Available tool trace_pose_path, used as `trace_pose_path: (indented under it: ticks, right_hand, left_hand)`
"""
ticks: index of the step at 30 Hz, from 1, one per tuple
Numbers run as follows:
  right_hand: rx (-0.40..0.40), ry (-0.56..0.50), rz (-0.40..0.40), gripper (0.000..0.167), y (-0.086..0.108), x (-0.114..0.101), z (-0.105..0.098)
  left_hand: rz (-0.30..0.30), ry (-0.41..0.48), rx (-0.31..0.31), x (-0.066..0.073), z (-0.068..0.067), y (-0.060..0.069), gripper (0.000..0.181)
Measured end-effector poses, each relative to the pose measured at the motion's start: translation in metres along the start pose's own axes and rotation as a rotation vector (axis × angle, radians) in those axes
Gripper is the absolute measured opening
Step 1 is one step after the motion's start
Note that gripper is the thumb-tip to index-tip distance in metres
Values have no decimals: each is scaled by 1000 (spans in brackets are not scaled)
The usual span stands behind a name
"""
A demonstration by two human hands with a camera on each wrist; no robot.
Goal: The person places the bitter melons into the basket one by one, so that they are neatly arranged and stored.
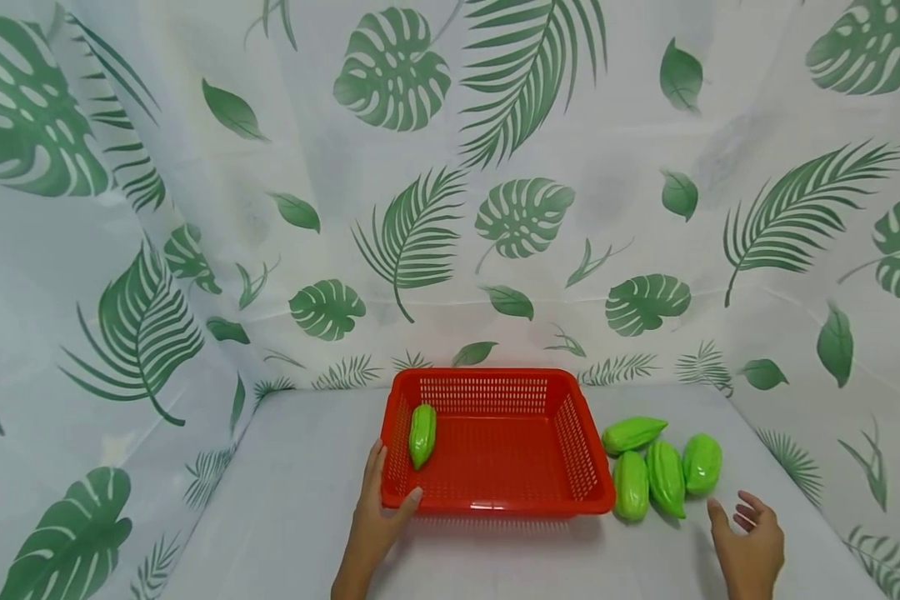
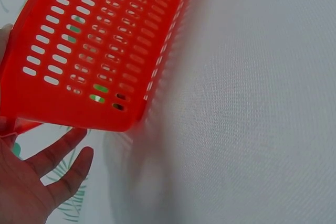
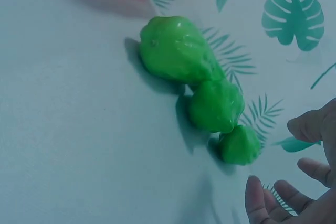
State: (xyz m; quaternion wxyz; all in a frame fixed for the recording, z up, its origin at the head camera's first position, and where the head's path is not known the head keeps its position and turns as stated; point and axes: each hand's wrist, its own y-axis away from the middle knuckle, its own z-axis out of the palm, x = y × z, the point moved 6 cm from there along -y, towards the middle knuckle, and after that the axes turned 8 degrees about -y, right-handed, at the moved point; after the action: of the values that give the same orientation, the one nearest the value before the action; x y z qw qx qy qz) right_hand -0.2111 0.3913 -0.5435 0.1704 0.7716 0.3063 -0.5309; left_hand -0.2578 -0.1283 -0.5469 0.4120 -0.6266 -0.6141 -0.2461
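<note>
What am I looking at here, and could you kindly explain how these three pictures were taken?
There is no machine: you see a person's bare left hand and right hand. The wide picture comes from a camera worn on the head; the other two come from cameras on the left and right wrists. On the pale surface sits a red basket with one green, ridged piece inside, and four similar green pieces lie just to its right. The left hand touches the basket's near-left corner. The right hand is near the four pieces, holding nothing.
</note>
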Motion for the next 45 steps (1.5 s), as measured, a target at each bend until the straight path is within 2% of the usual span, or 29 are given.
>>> trace_pose_path:
  ticks: [5, 7, 16, 26, 33, 45]
  right_hand:
    - [-41, -33, 92, 67, -3, 13, 3]
    - [-56, -59, 84, 69, -3, 16, 4]
    - [-101, -54, 71, 70, -1, 24, 15]
    - [-108, -59, 64, 71, -3, 22, 21]
    - [-125, -37, 59, 72, -18, 24, 27]
    - [-152, 10, 77, 74, -40, 22, 34]
  left_hand:
    - [6, -10, 1, 3, -2, -1, 90]
    - [13, -17, 3, 3, -3, -1, 90]
    - [-6, -11, -1, -1, -6, 3, 90]
    - [-20, 7, -12, 0, -6, 2, 91]
    - [-39, 0, -9, 1, -4, 2, 92]
    - [-16, 7, 0, 2, -1, 2, 91]
